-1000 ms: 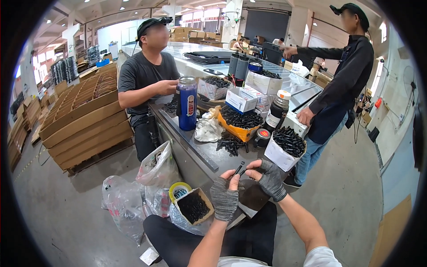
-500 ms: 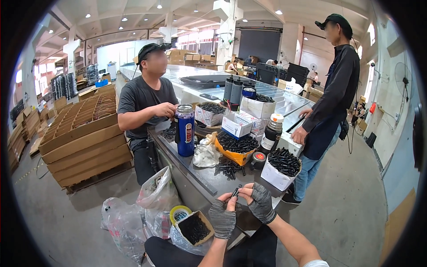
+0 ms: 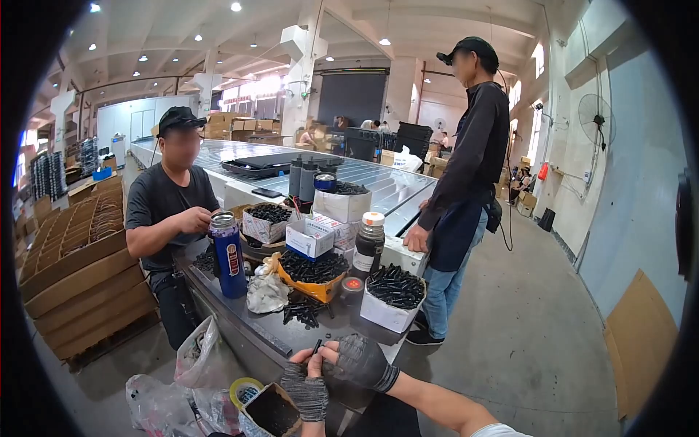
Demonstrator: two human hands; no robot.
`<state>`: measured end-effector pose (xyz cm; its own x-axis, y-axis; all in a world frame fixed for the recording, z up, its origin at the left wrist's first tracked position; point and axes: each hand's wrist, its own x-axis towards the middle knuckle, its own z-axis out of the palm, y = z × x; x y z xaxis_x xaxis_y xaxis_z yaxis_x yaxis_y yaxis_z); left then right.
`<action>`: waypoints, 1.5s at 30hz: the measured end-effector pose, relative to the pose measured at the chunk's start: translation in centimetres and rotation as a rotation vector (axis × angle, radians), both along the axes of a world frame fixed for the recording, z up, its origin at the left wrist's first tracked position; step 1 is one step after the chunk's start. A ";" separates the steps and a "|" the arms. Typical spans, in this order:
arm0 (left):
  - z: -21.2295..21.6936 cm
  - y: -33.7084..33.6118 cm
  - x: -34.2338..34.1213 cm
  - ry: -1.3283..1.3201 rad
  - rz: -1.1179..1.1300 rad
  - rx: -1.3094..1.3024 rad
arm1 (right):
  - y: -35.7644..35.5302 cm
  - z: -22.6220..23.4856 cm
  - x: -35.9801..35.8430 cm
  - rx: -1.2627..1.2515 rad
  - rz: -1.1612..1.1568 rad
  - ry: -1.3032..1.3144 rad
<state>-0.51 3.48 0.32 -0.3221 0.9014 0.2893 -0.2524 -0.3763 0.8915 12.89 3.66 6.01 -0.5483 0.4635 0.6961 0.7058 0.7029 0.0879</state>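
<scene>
Both my hands wear grey fingerless gloves and meet above the near edge of the dark table. My left hand (image 3: 304, 387) pinches a small black cylindrical part (image 3: 317, 347) between thumb and fingertips. From the right, my right hand (image 3: 362, 362) closes its fingertips against the same part. A loose pile of similar black parts (image 3: 302, 312) lies on the table just beyond. Behind it stands an orange-edged box (image 3: 320, 291) heaped with them, and a white box (image 3: 382, 317) to the right is full too. An open carton (image 3: 251, 419) with dark contents sits below my left hand.
A blue flask (image 3: 231, 262), a white rag (image 3: 266, 294) and a black bottle (image 3: 368, 247) stand or lie on the table. One person (image 3: 171, 211) sits at the left; another (image 3: 470, 153) stands at the right. Plastic bags (image 3: 164, 404) and yellow tape (image 3: 240, 393) are low left.
The view has swung right, so the scene sits further left. My hands remain together at the small black part, which now points more upright.
</scene>
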 end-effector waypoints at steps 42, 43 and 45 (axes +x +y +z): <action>0.9 -3.7 0.3 0.099 -0.278 -0.004 | -3.8 0.1 2.5 -0.554 0.097 0.670; 1.0 -3.7 0.2 0.093 -0.292 -0.024 | -3.9 0.2 2.5 -0.532 0.126 0.690; 1.0 -4.1 0.2 0.109 -0.270 0.000 | -4.0 -1.1 2.9 -0.518 0.137 0.713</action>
